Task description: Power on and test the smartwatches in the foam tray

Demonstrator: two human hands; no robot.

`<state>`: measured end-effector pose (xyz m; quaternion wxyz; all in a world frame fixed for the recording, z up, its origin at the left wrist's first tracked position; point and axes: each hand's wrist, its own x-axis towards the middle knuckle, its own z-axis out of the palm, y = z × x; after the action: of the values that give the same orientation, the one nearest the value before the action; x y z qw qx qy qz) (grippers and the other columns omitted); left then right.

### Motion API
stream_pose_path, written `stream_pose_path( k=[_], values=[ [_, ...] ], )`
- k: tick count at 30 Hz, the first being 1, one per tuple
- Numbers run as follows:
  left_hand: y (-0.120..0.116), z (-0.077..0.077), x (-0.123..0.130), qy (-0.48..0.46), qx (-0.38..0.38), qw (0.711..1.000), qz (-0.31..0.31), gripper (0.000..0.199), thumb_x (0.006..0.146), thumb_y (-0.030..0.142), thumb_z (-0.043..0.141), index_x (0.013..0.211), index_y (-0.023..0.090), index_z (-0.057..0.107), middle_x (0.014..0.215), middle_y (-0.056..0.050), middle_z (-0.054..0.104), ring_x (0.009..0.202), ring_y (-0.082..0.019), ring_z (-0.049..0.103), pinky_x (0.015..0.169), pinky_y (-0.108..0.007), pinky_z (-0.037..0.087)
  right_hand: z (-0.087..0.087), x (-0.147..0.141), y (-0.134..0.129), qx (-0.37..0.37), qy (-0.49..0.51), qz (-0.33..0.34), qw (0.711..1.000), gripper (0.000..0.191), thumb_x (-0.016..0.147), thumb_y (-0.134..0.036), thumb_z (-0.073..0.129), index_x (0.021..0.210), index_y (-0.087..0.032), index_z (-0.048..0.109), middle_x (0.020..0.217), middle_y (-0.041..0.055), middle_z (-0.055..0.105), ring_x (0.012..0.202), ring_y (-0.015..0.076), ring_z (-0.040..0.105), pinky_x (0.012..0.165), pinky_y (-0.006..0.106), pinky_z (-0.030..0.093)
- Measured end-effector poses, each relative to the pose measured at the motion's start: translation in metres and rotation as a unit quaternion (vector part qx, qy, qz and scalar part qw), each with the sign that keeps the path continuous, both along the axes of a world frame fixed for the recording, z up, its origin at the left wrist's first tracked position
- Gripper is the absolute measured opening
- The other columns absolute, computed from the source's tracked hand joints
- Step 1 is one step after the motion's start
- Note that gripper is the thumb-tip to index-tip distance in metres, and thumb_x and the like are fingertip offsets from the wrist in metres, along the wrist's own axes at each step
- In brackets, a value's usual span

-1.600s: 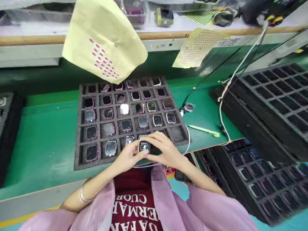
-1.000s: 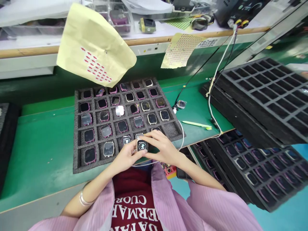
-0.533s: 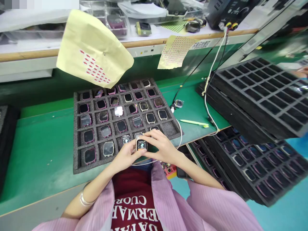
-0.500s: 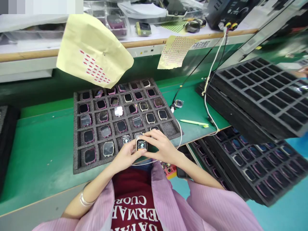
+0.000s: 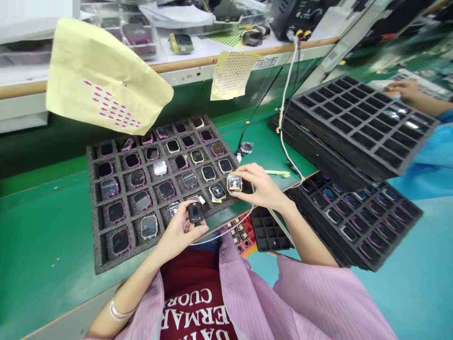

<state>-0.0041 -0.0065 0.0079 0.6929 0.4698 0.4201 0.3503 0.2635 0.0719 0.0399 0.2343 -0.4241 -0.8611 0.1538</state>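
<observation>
My left hand [image 5: 181, 231] is closed around a small black square device [image 5: 196, 212], gripped between thumb and fingers, with a white cable [image 5: 222, 234] running from near it. A smartwatch case [image 5: 234, 183] with a lit screen and pale frame is pinched in my right hand [image 5: 261, 186], above the right front corner of a grey foam tray [image 5: 95, 250]. The tray's compartments hold several watch cases with purple or pale frames. Just left of the held watch, another lit watch [image 5: 217, 191] rests in its compartment. The front-row watch [image 5: 173, 209] beside my left hand is partly covered.
Stacked black trays [image 5: 354, 123] stand on the right, and another filled tray [image 5: 368, 222] sits lower. A green pen [image 5: 278, 173] lies near the bench edge. Yellow arrow-sticker paper [image 5: 109, 75] hangs from the shelf. Another person's hand [image 5: 406, 89] is at far right.
My hands have separated. The lit watch has moved right in my right hand, off the black device, which stays in my left hand. The view has shifted to the right.
</observation>
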Motion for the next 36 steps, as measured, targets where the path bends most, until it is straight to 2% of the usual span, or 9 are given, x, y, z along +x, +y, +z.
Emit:
stream_pose_path(
  k=[3, 7, 10, 14, 18, 23, 27, 31, 36],
  values=[
    [-0.005, 0.004, 0.004, -0.05, 0.029, 0.995, 0.083, 0.055, 0.082, 0.03, 0.07, 0.125, 0.024, 0.037, 0.092, -0.002, 0.061, 0.071, -0.011, 0.057, 0.063, -0.022, 0.045, 0.0, 0.001, -0.008, -0.005, -0.044, -0.014, 0.999, 0.047, 0.085, -0.031, 0.068, 0.127, -0.015, 0.057, 0.123, 0.0175, 0.057, 0.113, 0.0336, 0.052, 0.094, 0.054, 0.043],
    [-0.009, 0.016, 0.014, -0.138, 0.103, 0.966, 0.193, 0.051, 0.084, 0.03, 0.067, 0.129, 0.028, 0.043, 0.104, -0.004, 0.059, 0.068, -0.008, 0.054, 0.063, -0.021, 0.047, 0.012, -0.047, -0.054, -0.084, 0.155, -0.004, 0.984, 0.039, 0.089, -0.03, 0.065, 0.124, -0.019, 0.055, 0.122, 0.0135, 0.058, 0.115, 0.0259, 0.055, 0.098, 0.043, 0.045],
    [-0.005, 0.026, 0.019, -0.127, 0.172, 0.959, 0.187, 0.052, 0.083, 0.031, 0.068, 0.13, 0.028, 0.044, 0.113, -0.007, 0.059, 0.082, -0.013, 0.06, 0.074, -0.026, 0.053, 0.018, -0.086, -0.081, -0.353, 0.242, 0.169, 0.888, 0.054, 0.087, -0.032, 0.067, 0.135, -0.02, 0.042, 0.104, 0.0067, 0.065, 0.095, 0.017, 0.063, 0.083, 0.028, 0.052],
    [-0.007, 0.026, -0.003, 0.03, 0.231, 0.969, 0.083, 0.054, 0.088, 0.033, 0.061, 0.138, 0.026, 0.04, 0.135, -0.014, 0.051, 0.113, -0.026, 0.059, 0.096, -0.043, 0.05, 0.019, -0.084, -0.071, -0.48, 0.294, 0.153, 0.813, 0.033, 0.097, -0.041, 0.049, 0.11, -0.013, 0.061, 0.056, -0.0073, 0.044, 0.045, 0.008, 0.041, 0.044, 0.019, 0.036],
    [-0.032, 0.001, -0.064, 0.347, 0.424, 0.831, 0.091, 0.071, 0.07, 0.036, 0.08, 0.133, 0.026, 0.051, 0.14, -0.014, 0.049, 0.128, -0.037, 0.046, 0.11, -0.056, 0.031, 0.027, -0.033, -0.024, -0.343, 0.316, -0.014, 0.884, 0.043, 0.096, -0.049, 0.046, 0.1, -0.011, 0.065, 0.054, -0.0088, 0.033, 0.043, 0.0066, 0.026, 0.041, 0.019, 0.023],
    [-0.051, -0.047, -0.127, 0.456, 0.509, 0.725, 0.084, 0.072, 0.075, 0.028, 0.075, 0.14, 0.028, 0.044, 0.131, -0.015, 0.055, 0.117, -0.037, 0.053, 0.101, -0.056, 0.04, 0.029, 0.027, 0.036, -0.116, 0.105, -0.27, 0.95, 0.058, 0.098, -0.055, 0.035, 0.09, -0.01, 0.07, 0.052, -0.0044, 0.042, 0.049, 0.0108, 0.043, 0.053, 0.023, 0.035],
    [-0.046, -0.06, -0.123, 0.463, 0.501, 0.726, 0.086, 0.06, 0.083, 0.021, 0.066, 0.138, 0.027, 0.044, 0.127, -0.014, 0.056, 0.118, -0.035, 0.052, 0.1, -0.055, 0.041, 0.02, 0.038, 0.067, -0.062, 0.043, -0.295, 0.953, 0.048, 0.093, -0.047, 0.051, 0.064, -0.012, 0.067, 0.054, 0.0038, 0.054, 0.062, 0.0196, 0.055, 0.063, 0.029, 0.039],
    [-0.032, -0.051, -0.098, 0.461, 0.477, 0.739, 0.121, 0.044, 0.087, 0.02, 0.061, 0.128, 0.026, 0.049, 0.124, -0.012, 0.056, 0.118, -0.032, 0.052, 0.1, -0.054, 0.042, 0.017, 0.002, 0.082, 0.022, 0.033, -0.258, 0.965, 0.029, 0.093, -0.035, 0.053, 0.082, -0.013, 0.069, 0.086, 0.0148, 0.067, 0.089, 0.0296, 0.058, 0.081, 0.04, 0.041],
    [-0.02, -0.024, -0.099, 0.424, 0.43, 0.782, 0.154, 0.037, 0.084, 0.025, 0.067, 0.118, 0.02, 0.053, 0.117, -0.011, 0.059, 0.114, -0.028, 0.054, 0.096, -0.044, 0.047, 0.016, -0.099, 0.063, 0.01, 0.052, -0.012, 0.999, 0.02, 0.095, -0.027, 0.052, 0.087, -0.018, 0.068, 0.089, 0.0062, 0.07, 0.086, 0.0221, 0.061, 0.081, 0.034, 0.046]
  ],
)
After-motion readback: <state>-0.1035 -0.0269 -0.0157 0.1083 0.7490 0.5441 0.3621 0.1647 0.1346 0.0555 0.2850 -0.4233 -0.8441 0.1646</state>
